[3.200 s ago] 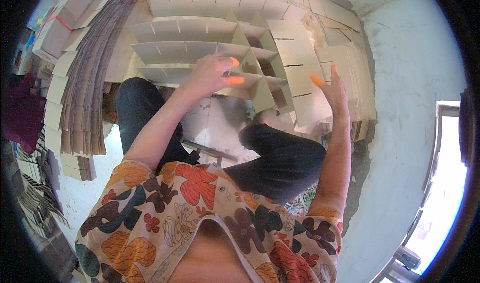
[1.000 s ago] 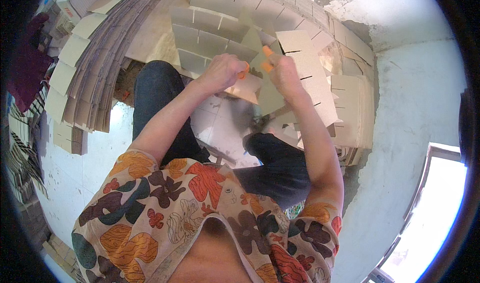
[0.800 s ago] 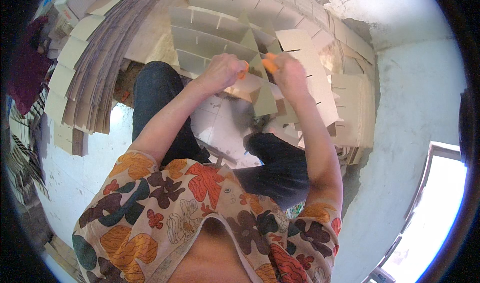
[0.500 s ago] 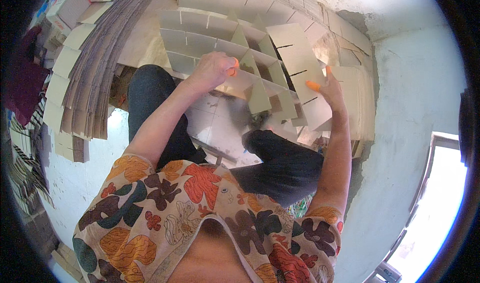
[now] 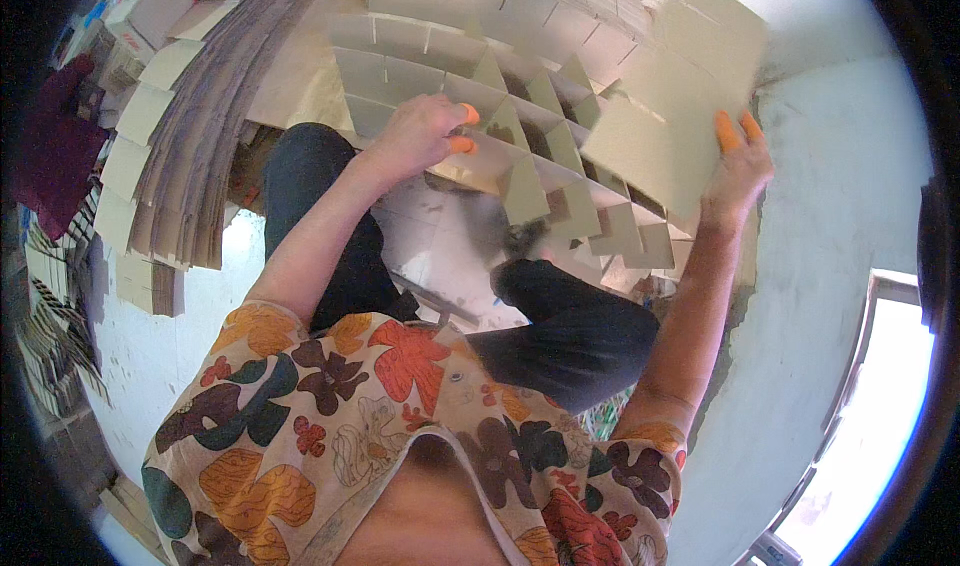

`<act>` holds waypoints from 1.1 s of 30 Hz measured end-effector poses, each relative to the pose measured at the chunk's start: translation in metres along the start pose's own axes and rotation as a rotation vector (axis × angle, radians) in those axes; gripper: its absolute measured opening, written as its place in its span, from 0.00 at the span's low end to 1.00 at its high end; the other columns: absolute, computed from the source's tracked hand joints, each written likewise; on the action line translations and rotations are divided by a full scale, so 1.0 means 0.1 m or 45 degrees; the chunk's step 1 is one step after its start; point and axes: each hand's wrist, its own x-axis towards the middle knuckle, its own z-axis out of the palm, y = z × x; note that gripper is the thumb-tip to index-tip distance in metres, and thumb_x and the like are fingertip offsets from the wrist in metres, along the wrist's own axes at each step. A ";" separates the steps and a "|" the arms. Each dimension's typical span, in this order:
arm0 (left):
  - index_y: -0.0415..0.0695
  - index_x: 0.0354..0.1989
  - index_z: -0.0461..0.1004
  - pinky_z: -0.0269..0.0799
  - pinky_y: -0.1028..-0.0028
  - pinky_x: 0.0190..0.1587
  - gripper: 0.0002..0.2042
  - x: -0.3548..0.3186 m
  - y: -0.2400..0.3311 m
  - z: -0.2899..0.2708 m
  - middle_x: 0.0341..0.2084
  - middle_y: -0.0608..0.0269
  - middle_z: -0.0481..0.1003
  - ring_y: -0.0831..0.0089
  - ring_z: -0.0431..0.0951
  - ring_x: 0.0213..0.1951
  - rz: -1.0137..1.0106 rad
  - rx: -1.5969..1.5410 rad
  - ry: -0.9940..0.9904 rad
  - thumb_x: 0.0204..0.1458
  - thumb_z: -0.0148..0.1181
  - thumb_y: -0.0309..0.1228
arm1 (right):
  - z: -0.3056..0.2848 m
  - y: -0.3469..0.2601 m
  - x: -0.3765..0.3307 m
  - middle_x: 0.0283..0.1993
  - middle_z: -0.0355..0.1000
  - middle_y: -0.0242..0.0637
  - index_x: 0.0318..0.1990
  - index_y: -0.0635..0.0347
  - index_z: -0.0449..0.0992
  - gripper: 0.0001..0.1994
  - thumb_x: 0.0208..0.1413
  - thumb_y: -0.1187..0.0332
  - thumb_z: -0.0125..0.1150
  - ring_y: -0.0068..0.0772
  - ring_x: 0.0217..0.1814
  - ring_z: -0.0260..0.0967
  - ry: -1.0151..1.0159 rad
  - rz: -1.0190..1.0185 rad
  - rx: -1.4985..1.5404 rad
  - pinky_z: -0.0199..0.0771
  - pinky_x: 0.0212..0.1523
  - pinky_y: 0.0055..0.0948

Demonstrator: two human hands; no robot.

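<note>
Orange covers sit on the thumb and a fingertip of my left hand (image 5: 425, 134). That thumb and finger stand apart at the near side of a cardboard divider grid (image 5: 520, 126), the other fingers curled. Long slotted strips and crosspieces interlock in the grid, which lies across in front of my knees. Up at the right, my right hand (image 5: 740, 171) grips a pale cardboard sheet (image 5: 690, 86) by its right edge. Two orange-covered fingers show on that hand; its thumb is hidden. Slightly blurred, the sheet is raised over the grid's far right part and hides some of it.
Tall stacks of cardboard strips (image 5: 185, 151) stand at my left, and more slotted cardboard (image 5: 500, 1) lies beyond the grid. A maroon cloth (image 5: 60, 156) is at the far left. A pale blue wall (image 5: 820, 196) rises close on the right, with a bright opening.
My right hand has moved right and up from the grid's right side and now holds a raised sheet. My left thumb and finger have spread apart. Crosspieces show at the grid's right end.
</note>
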 end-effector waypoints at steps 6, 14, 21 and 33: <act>0.41 0.37 0.73 0.70 0.64 0.36 0.16 -0.19 -0.16 -0.36 0.29 0.56 0.75 0.57 0.74 0.33 -0.065 0.104 0.003 0.40 0.66 0.32 | 0.88 -0.28 -0.53 0.26 0.71 0.48 0.48 0.69 0.72 0.18 0.48 0.74 0.62 0.29 0.29 0.71 -0.560 -0.517 -0.437 0.69 0.31 0.27; 0.44 0.25 0.70 0.68 0.59 0.31 0.07 -0.27 -0.33 -0.25 0.19 0.54 0.71 0.54 0.73 0.28 -0.003 -0.018 0.159 0.38 0.63 0.27 | 1.49 -0.21 -0.73 0.19 0.60 0.43 0.48 0.65 0.73 0.18 0.46 0.77 0.63 0.19 0.22 0.50 -0.724 -0.767 -0.629 0.60 0.23 0.22; 0.43 0.24 0.73 0.68 0.63 0.32 0.05 -0.21 -0.38 -0.16 0.21 0.59 0.73 0.56 0.73 0.29 0.045 0.074 0.128 0.37 0.63 0.26 | 1.67 -0.04 -0.81 0.25 0.64 0.57 0.42 0.66 0.75 0.15 0.43 0.75 0.64 0.41 0.20 0.62 -0.819 -0.803 -0.643 0.65 0.27 0.33; 0.44 0.25 0.73 0.67 0.61 0.31 0.04 -0.18 -0.36 -0.10 0.20 0.56 0.71 0.56 0.72 0.29 -0.050 0.073 0.092 0.39 0.60 0.26 | 2.00 0.36 -1.12 0.31 0.72 0.50 0.29 0.63 0.74 0.08 0.48 0.68 0.53 0.51 0.35 0.71 -1.212 -0.819 -1.050 0.72 0.33 0.44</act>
